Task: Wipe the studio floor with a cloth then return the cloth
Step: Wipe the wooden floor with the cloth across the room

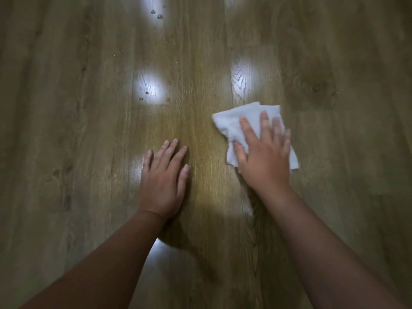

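Wooden floor [89,130] shows droplets [153,95] far left. At right, the right hand [263,157] presses flat, fingers spread, on the white cloth [231,123]. Left hand [165,181] rests flat on bare boards, holding nothing.

Water droplets [153,94] scattered ahead; more droplets [157,14] farther off, within bright light reflections.
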A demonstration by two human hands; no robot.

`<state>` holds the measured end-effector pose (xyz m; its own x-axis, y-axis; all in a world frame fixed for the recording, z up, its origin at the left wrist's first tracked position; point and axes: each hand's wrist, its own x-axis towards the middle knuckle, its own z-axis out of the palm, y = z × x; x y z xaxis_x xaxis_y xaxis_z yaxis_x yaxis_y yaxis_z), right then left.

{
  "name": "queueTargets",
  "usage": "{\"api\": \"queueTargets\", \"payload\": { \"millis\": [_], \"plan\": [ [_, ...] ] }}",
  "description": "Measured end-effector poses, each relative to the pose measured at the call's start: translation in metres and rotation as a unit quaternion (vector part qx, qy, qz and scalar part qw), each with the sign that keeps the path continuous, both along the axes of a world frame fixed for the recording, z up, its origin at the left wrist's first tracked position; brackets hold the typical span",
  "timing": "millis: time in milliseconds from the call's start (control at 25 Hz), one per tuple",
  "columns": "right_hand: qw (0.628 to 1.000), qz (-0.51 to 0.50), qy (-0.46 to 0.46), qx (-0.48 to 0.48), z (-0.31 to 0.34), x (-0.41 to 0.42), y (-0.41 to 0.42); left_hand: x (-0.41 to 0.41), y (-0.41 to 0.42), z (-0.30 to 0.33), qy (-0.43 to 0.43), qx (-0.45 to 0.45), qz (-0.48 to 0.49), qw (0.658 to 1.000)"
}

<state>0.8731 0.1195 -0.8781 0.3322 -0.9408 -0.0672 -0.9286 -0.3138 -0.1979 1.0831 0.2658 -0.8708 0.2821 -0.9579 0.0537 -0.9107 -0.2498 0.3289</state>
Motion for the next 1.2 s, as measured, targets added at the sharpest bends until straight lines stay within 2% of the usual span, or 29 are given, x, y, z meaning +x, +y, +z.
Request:
{"api": "queueTargets", "payload": {
  "millis": [120, 200, 240, 360, 440, 520, 640, 720, 880, 1040, 1200],
  "plan": [
    [0.989, -0.147, -0.019, -0.002, 0.001, -0.027, -0.003, 0.000, -0.001, -0.001, 0.006, 0.001, -0.001, 1.000],
    [0.980, -0.195, -0.031, -0.006, 0.003, -0.019, 0.007, 0.001, 0.000, -0.001, 0.006, 0.000, -0.003, 1.000],
    [0.984, -0.176, -0.035, -0.006, 0.005, -0.009, 0.017, 0.001, 0.000, -0.001, 0.007, 0.000, -0.005, 1.000],
    [1.000, 0.005, -0.018, -0.019, 0.001, -0.008, 0.039, 0.001, 0.000, 0.000, 0.008, 0.006, -0.006, 1.000],
    [0.999, 0.031, -0.011, -0.023, 0.000, -0.043, 0.024, 0.001, 0.000, 0.000, 0.012, 0.007, -0.006, 1.000],
    [0.997, -0.075, -0.006, -0.027, 0.001, -0.082, 0.005, 0.001, -0.001, 0.001, 0.022, 0.006, -0.006, 1.000],
    [0.969, -0.245, -0.019, -0.029, 0.001, -0.102, -0.012, 0.000, 0.000, 0.001, 0.031, 0.003, -0.011, 0.999],
    [0.957, -0.287, -0.021, -0.022, 0.004, -0.084, -0.010, 0.001, 0.001, 0.001, 0.034, 0.000, -0.015, 0.999],
    [0.991, -0.128, 0.005, -0.037, 0.000, -0.072, 0.010, -0.002, -0.001, 0.000, 0.014, 0.006, -0.016, 1.000],
    [0.990, -0.134, 0.005, -0.045, -0.003, -0.076, 0.010, -0.009, 0.001, 0.005, -0.002, 0.017, -0.011, 1.000],
    [0.991, -0.124, 0.001, -0.053, -0.006, -0.075, 0.010, -0.068, -0.033, 0.015, 0.011, 0.005, -0.026, 1.000]
  ]
}}
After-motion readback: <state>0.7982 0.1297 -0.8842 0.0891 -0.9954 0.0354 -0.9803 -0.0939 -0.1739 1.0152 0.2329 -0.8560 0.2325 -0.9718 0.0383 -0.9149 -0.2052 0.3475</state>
